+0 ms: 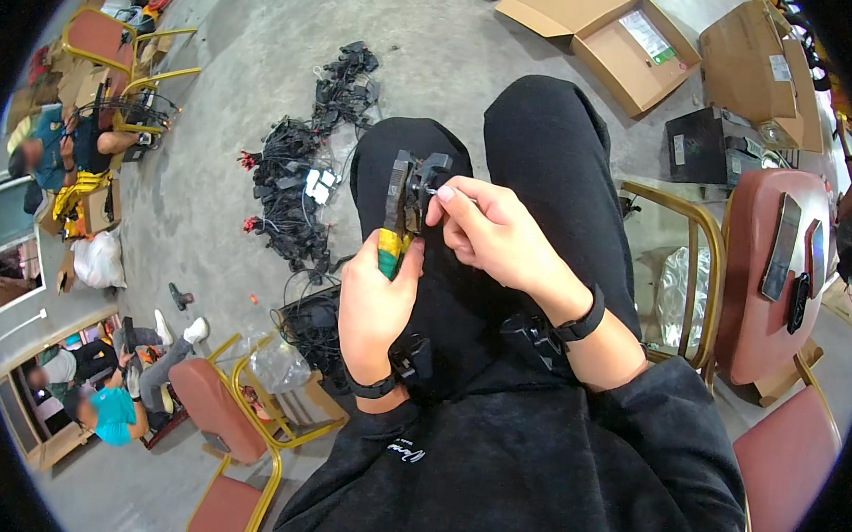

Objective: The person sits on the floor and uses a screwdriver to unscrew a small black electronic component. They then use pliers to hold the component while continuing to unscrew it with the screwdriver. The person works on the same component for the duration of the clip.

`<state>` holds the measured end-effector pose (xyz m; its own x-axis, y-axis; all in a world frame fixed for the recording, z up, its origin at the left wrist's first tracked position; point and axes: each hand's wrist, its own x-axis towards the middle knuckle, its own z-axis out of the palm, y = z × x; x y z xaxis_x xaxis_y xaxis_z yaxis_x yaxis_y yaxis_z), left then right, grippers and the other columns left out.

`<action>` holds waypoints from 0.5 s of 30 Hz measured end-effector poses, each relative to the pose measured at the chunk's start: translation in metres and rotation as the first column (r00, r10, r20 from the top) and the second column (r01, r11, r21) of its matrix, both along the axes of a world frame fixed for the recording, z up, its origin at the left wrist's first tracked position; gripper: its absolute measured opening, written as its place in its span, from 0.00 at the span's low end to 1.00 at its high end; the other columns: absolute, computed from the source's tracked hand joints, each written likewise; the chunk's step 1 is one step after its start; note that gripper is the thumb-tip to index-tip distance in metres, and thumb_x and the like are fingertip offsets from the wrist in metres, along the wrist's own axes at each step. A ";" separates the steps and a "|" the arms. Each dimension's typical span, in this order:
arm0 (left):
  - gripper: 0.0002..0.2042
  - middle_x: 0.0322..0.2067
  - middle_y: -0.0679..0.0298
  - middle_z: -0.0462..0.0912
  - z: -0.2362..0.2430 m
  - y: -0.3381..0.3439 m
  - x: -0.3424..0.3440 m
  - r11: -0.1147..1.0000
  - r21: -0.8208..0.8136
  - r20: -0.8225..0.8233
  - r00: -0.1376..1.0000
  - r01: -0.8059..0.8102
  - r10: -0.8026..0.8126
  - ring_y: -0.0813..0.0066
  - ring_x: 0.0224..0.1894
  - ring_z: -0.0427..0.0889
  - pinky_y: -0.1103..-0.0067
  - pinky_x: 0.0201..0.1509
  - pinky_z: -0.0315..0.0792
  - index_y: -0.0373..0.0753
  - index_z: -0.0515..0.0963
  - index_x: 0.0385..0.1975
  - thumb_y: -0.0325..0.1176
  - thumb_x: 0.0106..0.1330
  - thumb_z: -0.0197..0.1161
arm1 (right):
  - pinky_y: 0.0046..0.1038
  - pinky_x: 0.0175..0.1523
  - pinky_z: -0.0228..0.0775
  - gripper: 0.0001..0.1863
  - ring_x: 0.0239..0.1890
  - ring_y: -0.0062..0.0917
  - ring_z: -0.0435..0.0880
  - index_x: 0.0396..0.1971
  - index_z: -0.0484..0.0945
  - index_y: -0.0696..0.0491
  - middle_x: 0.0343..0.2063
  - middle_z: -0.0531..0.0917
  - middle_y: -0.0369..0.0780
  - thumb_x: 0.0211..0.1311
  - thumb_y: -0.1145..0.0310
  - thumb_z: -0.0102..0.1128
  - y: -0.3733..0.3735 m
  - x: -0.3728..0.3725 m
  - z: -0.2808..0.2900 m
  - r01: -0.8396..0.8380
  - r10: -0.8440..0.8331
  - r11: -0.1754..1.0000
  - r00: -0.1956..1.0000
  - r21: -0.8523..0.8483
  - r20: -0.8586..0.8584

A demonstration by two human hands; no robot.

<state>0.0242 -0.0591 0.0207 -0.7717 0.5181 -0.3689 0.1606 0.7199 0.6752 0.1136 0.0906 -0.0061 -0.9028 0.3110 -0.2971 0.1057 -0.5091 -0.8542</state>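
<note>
My left hand (377,312) is closed around a tool with yellow-and-green grips (388,256), likely pliers, its dark head (397,192) pointing up over my black-trousered lap. A black plastic part (431,170) sits against that head. My right hand (495,236) is closed beside it, thumb and finger pinching at a small thin silvery piece on the black part, too small to make out clearly. More black parts (528,341) lie on my lap below my hands.
A heap of black cabled devices (290,201) lies on the floor (438,35) ahead-left. Open cardboard box (630,55), black case (697,150) and chair (753,283) holding dark items are rightward. More chairs (212,399) stand around. Several people (120,414) sit at the left.
</note>
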 end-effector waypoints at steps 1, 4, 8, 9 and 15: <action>0.08 0.27 0.62 0.85 0.000 -0.001 0.000 1.000 0.000 -0.012 1.000 0.006 -0.006 0.78 0.28 0.83 0.79 0.35 0.76 0.31 0.79 0.39 0.31 0.70 0.64 | 0.21 0.22 0.61 0.18 0.15 0.15 0.66 0.34 0.75 0.58 0.15 0.68 0.30 0.80 0.60 0.45 0.002 0.000 0.003 -0.026 0.027 0.995 1.000 -0.095 0.003; 0.08 0.26 0.63 0.84 -0.002 -0.001 0.000 1.000 0.003 -0.050 0.998 0.028 -0.028 0.78 0.28 0.83 0.78 0.34 0.76 0.31 0.79 0.38 0.31 0.70 0.64 | 0.21 0.19 0.62 0.19 0.11 0.17 0.66 0.36 0.74 0.59 0.13 0.67 0.32 0.82 0.60 0.42 0.006 0.000 0.002 -0.058 0.053 0.941 0.998 -0.334 -0.022; 0.08 0.26 0.63 0.84 -0.003 0.000 0.000 0.999 0.001 -0.067 0.997 0.036 -0.036 0.78 0.28 0.83 0.78 0.34 0.76 0.31 0.79 0.38 0.31 0.70 0.64 | 0.22 0.19 0.63 0.19 0.11 0.19 0.67 0.36 0.74 0.58 0.13 0.67 0.32 0.82 0.61 0.41 0.006 0.000 0.002 -0.057 0.043 0.905 0.998 -0.421 -0.042; 0.08 0.26 0.62 0.84 -0.002 0.000 0.001 1.000 -0.003 -0.063 0.998 0.031 -0.031 0.78 0.28 0.83 0.78 0.34 0.76 0.30 0.79 0.38 0.31 0.70 0.64 | 0.22 0.19 0.62 0.18 0.12 0.19 0.68 0.36 0.75 0.58 0.13 0.67 0.32 0.82 0.61 0.41 0.006 0.001 0.001 -0.060 0.045 0.907 0.998 -0.416 -0.046; 0.12 0.23 0.56 0.85 -0.002 0.000 0.000 0.997 0.079 0.021 0.999 -0.027 0.025 0.68 0.26 0.86 0.73 0.34 0.75 0.31 0.77 0.34 0.36 0.69 0.66 | 0.36 0.23 0.71 0.10 0.18 0.39 0.82 0.33 0.75 0.54 0.16 0.80 0.42 0.72 0.64 0.57 -0.009 -0.002 -0.011 0.214 -0.182 0.521 0.974 0.826 -0.137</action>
<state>0.0244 -0.0593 0.0191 -0.7784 0.5259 -0.3427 0.1285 0.6678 0.7331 0.1121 0.0812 -0.0172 -0.7890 0.5743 0.2183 0.0620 0.4279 -0.9017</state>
